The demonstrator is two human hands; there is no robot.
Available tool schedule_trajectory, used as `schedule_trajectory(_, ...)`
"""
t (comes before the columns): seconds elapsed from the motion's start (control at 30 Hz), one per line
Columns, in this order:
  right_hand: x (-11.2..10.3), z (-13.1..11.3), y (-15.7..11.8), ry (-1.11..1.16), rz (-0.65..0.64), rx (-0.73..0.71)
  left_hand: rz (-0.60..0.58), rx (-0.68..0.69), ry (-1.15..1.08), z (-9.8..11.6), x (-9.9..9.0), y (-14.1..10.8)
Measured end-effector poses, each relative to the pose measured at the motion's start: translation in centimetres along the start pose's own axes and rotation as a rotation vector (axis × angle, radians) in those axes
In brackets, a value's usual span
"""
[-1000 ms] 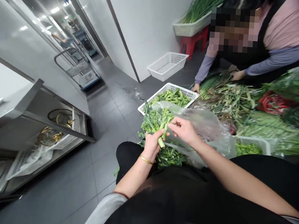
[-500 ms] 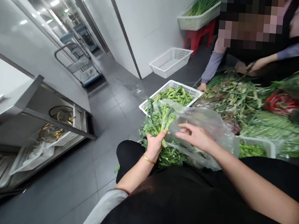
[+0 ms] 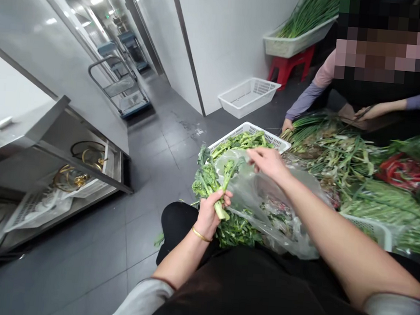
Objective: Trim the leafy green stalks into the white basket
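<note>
My left hand grips a leafy stalk of broccoli rabe low on its stem, and a gold bracelet circles that wrist. My right hand rests with its fingers on top of a clear plastic bag, with some distance between it and the stalk. More dark green leaves lie below the bag against my black-clothed lap. Behind the bag, a white plastic basket holds trimmed green florets.
A co-worker's hands work at a heap of spring onions, beside red chillies. A white basket sits on the tiled floor, near a red stool. Steel shelving stands left; a trolley stands beyond.
My right hand has moved up and away from the stalk, over the bag. My view has swung, shifting the whole scene to the right.
</note>
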State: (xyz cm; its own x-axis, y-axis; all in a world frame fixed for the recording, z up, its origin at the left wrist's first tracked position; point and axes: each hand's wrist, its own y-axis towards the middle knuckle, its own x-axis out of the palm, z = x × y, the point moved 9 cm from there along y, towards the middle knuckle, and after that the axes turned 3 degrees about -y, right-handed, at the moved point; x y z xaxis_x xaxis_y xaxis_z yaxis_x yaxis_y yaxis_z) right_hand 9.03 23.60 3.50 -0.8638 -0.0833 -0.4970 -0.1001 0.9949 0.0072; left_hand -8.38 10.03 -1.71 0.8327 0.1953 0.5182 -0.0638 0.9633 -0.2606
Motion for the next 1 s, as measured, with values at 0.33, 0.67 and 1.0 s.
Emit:
schedule_trajectory(0.33,3.8,-2.1,-9.7,-0.387,0.188,-0.254,0.08,-0.008,0.026,-2.7,1.2,0.5)
schedule_trajectory(0.67,3.3,-0.5,-12.9,-0.439,0.248,-0.532,0.095,-0.092,-0.051,-2.3,0.4,0.3)
schedule_trajectory(1.0,4.5,-2.5,-10.1,-0.412,0.228,-0.453,0.036,-0.126,-0.063,-2.2,0.3,0.0)
